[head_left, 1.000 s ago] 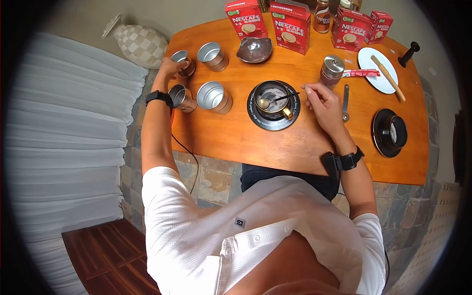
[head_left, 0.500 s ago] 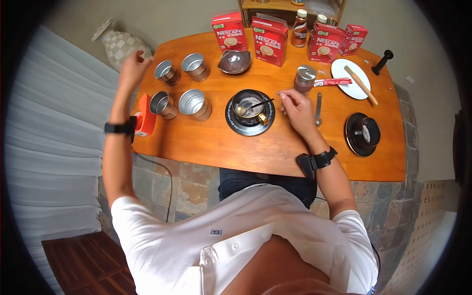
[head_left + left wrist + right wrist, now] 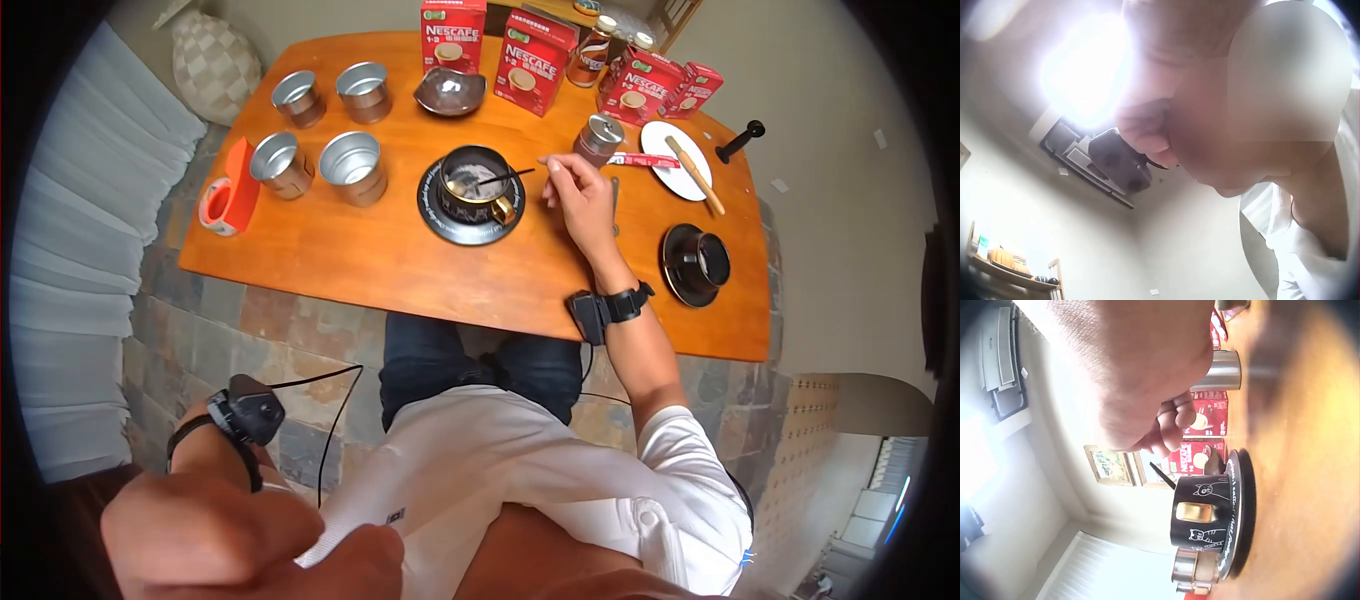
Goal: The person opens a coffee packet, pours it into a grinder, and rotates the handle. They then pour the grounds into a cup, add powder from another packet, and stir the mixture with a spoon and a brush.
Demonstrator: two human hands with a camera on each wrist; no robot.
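My left hand [image 3: 215,530] is raised close to the head camera, blurred at the bottom left of the head view. In the left wrist view its fingers [image 3: 1147,128] are bent beside the person's head; I cannot tell whether they grip anything. My right hand [image 3: 582,195] hovers at the table's middle with loosely curled fingers and nothing in them. Just left of its fingertips is the dark handle of a spoon [image 3: 500,180], which leans in a black cup [image 3: 468,205] with a gold handle. Whitish contents show inside the cup, which stands on a black saucer [image 3: 440,225] with white lettering.
Several metal cups [image 3: 353,170] stand on the left, near a red tape dispenser [image 3: 235,190]. Behind are a dark bowl [image 3: 450,92], red Nescafé boxes [image 3: 535,65] and bottles. A grinder [image 3: 598,138], white plate [image 3: 660,140] with a brush [image 3: 695,175], and second black cup [image 3: 705,262] occupy the right.
My left hand has left the metal cup at the back left, lifted over the table's left edge and come back toward the head. The right hand stays beside the cup. The view has shifted.
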